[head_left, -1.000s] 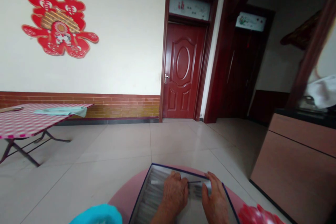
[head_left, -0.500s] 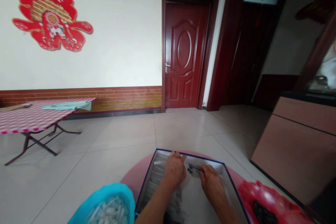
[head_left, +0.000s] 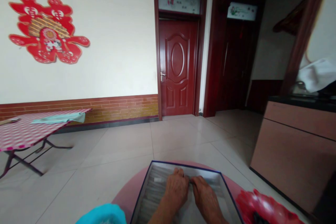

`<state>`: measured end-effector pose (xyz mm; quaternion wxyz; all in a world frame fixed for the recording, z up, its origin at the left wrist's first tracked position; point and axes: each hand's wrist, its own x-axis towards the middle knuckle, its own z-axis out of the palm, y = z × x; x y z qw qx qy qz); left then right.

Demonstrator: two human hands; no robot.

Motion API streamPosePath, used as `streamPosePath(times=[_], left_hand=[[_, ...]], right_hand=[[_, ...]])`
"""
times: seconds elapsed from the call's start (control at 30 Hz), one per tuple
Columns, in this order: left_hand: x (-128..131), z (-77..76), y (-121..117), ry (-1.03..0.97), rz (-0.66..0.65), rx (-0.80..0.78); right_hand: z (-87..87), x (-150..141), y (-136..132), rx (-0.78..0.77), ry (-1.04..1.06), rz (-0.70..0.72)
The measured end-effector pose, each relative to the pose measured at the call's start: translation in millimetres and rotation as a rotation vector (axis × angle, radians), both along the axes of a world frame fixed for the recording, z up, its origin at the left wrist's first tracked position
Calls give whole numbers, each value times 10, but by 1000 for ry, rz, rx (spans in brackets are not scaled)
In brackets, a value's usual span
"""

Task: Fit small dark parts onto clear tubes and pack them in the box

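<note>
My left hand (head_left: 176, 190) and my right hand (head_left: 204, 193) rest inside a shallow navy-edged box (head_left: 183, 166), with their fingertips close together near its far side. Between the fingertips, a thin dark piece may be pinched, but the fingers mostly hide it. Rows of small silvery-white pieces (head_left: 154, 190) fill the box's left part. A pink round tabletop (head_left: 126, 199) carries the box. A teal basin (head_left: 102, 215) sits at the lower left, its contents out of view. A red dish (head_left: 265, 206) at the lower right holds something dark.
A folding table (head_left: 31, 131) with a red-and-white checked cloth stands at the left, a pale cloth on it. A tan cabinet (head_left: 294, 147) with a black top stands at the right. Beyond the tiled floor are a red door (head_left: 177, 68) and a dark doorway.
My hands have come together, fingertips now nearly meeting. The view has tilted upward, so the box, basin and red dish sit lower in the picture.
</note>
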<state>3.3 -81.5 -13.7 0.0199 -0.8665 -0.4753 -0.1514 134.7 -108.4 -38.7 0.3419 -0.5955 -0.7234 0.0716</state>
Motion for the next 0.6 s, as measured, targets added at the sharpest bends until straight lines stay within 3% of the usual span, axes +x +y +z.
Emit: streamPosePath(times=[0.07,0.23,0.3,0.43,0.6], left_hand=[[38,2,30,-3,15,-8],[33,143,105,-233,203,59],[62,202,109,-320,234,72],[222,238,68,-381,156,41],[403,172,38,-448,51,42]], right_hand=[[12,20,23,95,16,-23],[28,74,76,411,107,-264],[-19,41,66,377,167,-203],[-198,-125,47,222,339,104],[-182,-237,133,10,643,188]])
